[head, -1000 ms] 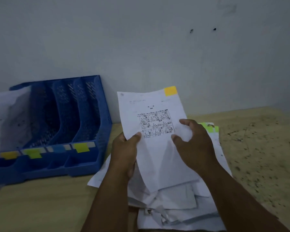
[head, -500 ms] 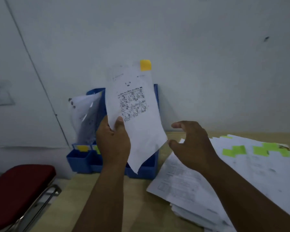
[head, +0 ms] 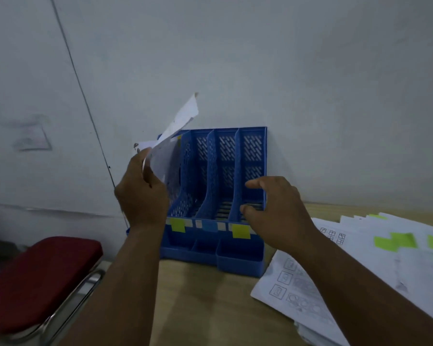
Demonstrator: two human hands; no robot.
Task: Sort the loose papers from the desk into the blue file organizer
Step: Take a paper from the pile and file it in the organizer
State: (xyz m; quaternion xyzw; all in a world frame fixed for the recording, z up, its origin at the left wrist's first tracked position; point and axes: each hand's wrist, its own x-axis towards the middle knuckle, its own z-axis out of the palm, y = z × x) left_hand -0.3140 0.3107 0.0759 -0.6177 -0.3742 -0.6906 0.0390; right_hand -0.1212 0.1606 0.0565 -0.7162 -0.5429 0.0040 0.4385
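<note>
- Left hand (head: 141, 193) grips one sheet (head: 171, 143) at the leftmost slot of the blue file organizer (head: 218, 196); sheet's lower part hidden behind hand and divider, print too blurred to read.
- Right hand (head: 276, 213) holds nothing, fingers loosely spread before the rightmost slot; contact with the organizer cannot be told.
- Paper pile (head: 360, 265) on desk (head: 205, 308) to the right, cut off by frame edge.
- Red chair seat (head: 35, 278) lower left, partly cropped.
</note>
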